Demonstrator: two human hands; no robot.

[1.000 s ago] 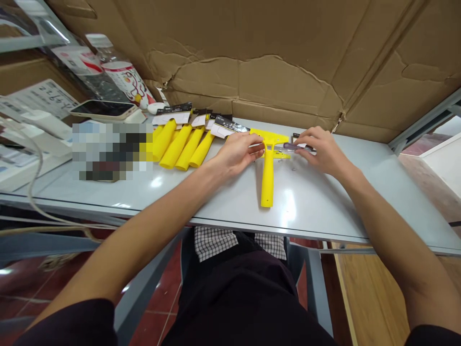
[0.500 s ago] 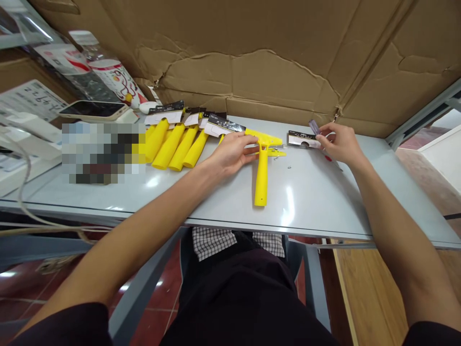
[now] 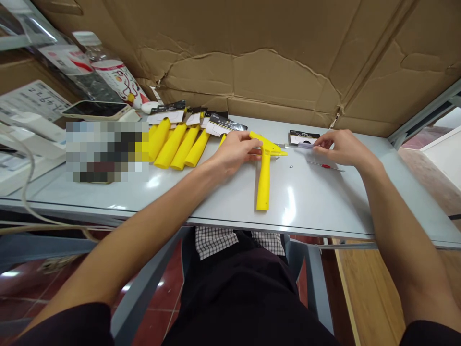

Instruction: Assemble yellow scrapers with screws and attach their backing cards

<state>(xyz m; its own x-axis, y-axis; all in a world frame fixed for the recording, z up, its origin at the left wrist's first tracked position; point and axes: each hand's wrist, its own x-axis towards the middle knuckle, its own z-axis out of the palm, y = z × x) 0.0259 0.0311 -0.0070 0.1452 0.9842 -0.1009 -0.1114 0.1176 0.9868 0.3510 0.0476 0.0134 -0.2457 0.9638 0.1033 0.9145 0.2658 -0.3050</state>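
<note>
My left hand [image 3: 240, 150] closes its thumb and fingers on the head of a yellow T-shaped scraper [image 3: 264, 178]. The scraper's handle points toward the front edge of the white table. My right hand [image 3: 336, 148] pinches a clear, purplish handle [image 3: 306, 145] that lies almost level and points at the scraper head. A thin metal piece [image 3: 286, 145] shows between the two; I cannot tell what it is joined to. Below the right hand a slim metal rod with a red middle [image 3: 326, 166] rests on the table, and small screws [image 3: 291, 166] lie near the scraper.
Several yellow handles [image 3: 178, 146] with black-and-white cards lie to the left. Another card [image 3: 303, 137] is behind the right hand. Bottles [image 3: 113, 72], a phone [image 3: 95, 109] and a cable [image 3: 27, 180] crowd the left side. A cardboard wall [image 3: 273, 81] closes off the back.
My right hand has tipped the clear handle from steep to nearly level and turned it toward the scraper. The red-middled rod now shows fully. The scraper head has turned slightly in my left hand.
</note>
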